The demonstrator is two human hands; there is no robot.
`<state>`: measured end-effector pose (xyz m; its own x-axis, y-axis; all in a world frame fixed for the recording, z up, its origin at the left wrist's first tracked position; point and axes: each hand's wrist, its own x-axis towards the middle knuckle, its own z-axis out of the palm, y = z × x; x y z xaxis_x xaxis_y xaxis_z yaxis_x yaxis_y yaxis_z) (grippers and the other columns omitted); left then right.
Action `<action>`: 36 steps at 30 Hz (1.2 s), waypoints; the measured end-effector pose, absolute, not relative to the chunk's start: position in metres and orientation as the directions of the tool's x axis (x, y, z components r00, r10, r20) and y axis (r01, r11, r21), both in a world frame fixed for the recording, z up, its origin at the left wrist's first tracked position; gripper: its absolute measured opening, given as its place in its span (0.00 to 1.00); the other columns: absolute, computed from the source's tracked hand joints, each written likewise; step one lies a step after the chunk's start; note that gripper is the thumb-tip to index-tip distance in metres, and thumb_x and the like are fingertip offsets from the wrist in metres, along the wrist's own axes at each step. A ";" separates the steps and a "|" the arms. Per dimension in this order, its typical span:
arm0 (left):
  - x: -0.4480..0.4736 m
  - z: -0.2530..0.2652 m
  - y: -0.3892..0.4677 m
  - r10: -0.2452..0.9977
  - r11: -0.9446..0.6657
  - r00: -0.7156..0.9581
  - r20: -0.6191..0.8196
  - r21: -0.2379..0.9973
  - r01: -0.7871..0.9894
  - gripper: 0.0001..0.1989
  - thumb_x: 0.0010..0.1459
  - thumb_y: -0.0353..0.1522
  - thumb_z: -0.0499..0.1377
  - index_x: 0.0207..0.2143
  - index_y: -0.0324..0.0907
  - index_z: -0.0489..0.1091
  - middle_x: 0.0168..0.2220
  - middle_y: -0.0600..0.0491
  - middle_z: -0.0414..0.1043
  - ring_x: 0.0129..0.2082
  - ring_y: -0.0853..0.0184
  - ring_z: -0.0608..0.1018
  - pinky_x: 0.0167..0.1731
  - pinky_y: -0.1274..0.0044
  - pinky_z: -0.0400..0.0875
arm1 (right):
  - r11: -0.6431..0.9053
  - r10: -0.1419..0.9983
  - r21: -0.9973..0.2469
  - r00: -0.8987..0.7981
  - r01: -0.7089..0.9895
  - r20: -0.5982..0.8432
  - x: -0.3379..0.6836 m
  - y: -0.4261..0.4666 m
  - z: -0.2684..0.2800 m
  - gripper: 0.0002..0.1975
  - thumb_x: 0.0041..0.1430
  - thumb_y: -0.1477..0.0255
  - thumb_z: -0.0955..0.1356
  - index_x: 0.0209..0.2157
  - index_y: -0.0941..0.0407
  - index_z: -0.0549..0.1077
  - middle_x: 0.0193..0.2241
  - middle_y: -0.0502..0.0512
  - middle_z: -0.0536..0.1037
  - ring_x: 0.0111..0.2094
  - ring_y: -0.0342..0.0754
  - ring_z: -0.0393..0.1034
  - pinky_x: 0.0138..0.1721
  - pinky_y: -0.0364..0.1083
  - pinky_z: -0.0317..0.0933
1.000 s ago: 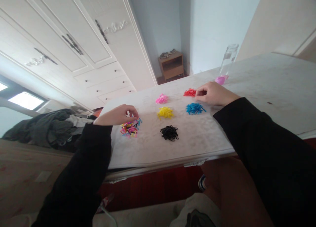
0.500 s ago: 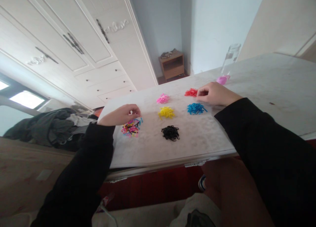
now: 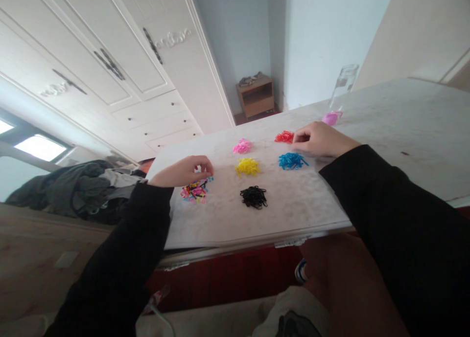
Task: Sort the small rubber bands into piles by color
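Note:
My left hand (image 3: 187, 171) is at the far edge of a mixed pile of small coloured rubber bands (image 3: 194, 192), its thumb and forefinger pinched together. A bit of a blue rubber band (image 3: 210, 179) shows at those fingertips. My right hand (image 3: 319, 140) rests beside the red rubber bands (image 3: 284, 137), fingers closed; whatever is between them is hidden. Just below that hand lies a pile of blue rubber bands (image 3: 292, 161). Between my hands are the pink rubber bands (image 3: 242, 146), the yellow rubber bands (image 3: 247, 167) and the black rubber bands (image 3: 253, 197), each heaped separately.
A clear glass bottle (image 3: 342, 90) with something pink at its base stands behind my right hand on the white table (image 3: 293, 205). Dark clothes (image 3: 84, 190) are heaped to the left. Beyond the table are a white wardrobe (image 3: 147, 117) and a small wooden cabinet (image 3: 256, 97).
My left hand has shifted slightly to the right, its fingertips now over the blue band at the mixed pile's edge. My right hand has stayed in place.

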<state>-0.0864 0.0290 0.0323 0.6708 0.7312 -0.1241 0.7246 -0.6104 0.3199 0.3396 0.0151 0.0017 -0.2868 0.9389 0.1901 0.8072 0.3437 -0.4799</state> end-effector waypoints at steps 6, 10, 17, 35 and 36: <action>-0.097 0.033 0.038 0.779 -0.581 0.620 -0.091 0.268 0.769 0.16 0.65 0.44 0.57 0.38 0.42 0.77 0.38 0.49 0.80 0.39 0.61 0.79 0.43 0.71 0.71 | 0.342 0.940 -0.481 -0.288 0.807 0.184 0.340 0.017 0.001 0.09 0.55 0.67 0.71 0.23 0.54 0.79 0.21 0.52 0.78 0.27 0.47 0.69 0.32 0.49 0.59; -0.108 0.030 0.048 0.824 -0.541 0.564 -0.051 0.223 0.811 0.16 0.63 0.45 0.59 0.37 0.43 0.79 0.37 0.49 0.81 0.38 0.60 0.79 0.42 0.70 0.71 | 0.335 0.942 -0.490 -0.282 0.804 0.182 0.340 0.016 0.001 0.09 0.54 0.67 0.71 0.23 0.55 0.79 0.21 0.52 0.77 0.26 0.47 0.68 0.32 0.49 0.57; -0.102 0.026 0.047 0.874 -0.477 0.486 0.025 0.241 0.845 0.16 0.62 0.44 0.59 0.38 0.43 0.81 0.39 0.48 0.83 0.37 0.61 0.80 0.39 0.71 0.71 | 0.328 0.944 -0.496 -0.266 0.804 0.193 0.339 0.016 0.001 0.09 0.53 0.66 0.71 0.23 0.54 0.79 0.21 0.52 0.78 0.26 0.47 0.69 0.32 0.49 0.58; -0.113 0.031 0.046 0.885 -0.398 0.435 -0.166 0.216 0.892 0.17 0.56 0.47 0.62 0.30 0.43 0.80 0.28 0.51 0.81 0.29 0.62 0.80 0.31 0.73 0.69 | 0.331 0.943 -0.490 -0.272 0.807 0.190 0.340 0.016 0.002 0.08 0.55 0.70 0.71 0.24 0.55 0.79 0.22 0.52 0.78 0.27 0.48 0.71 0.34 0.49 0.59; -0.112 0.032 0.045 0.881 -0.408 0.446 -0.156 0.226 0.885 0.17 0.56 0.47 0.62 0.30 0.43 0.80 0.27 0.51 0.81 0.28 0.62 0.79 0.31 0.73 0.68 | 0.331 0.943 -0.491 -0.273 0.806 0.189 0.340 0.016 0.002 0.08 0.56 0.70 0.71 0.23 0.55 0.79 0.22 0.52 0.78 0.27 0.48 0.71 0.34 0.49 0.59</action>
<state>-0.1118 0.0454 0.0324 0.4462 0.8813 -0.1557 0.8846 -0.4078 0.2264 0.3400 0.0160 0.0019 -0.2728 0.9434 0.1886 0.8058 0.3311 -0.4910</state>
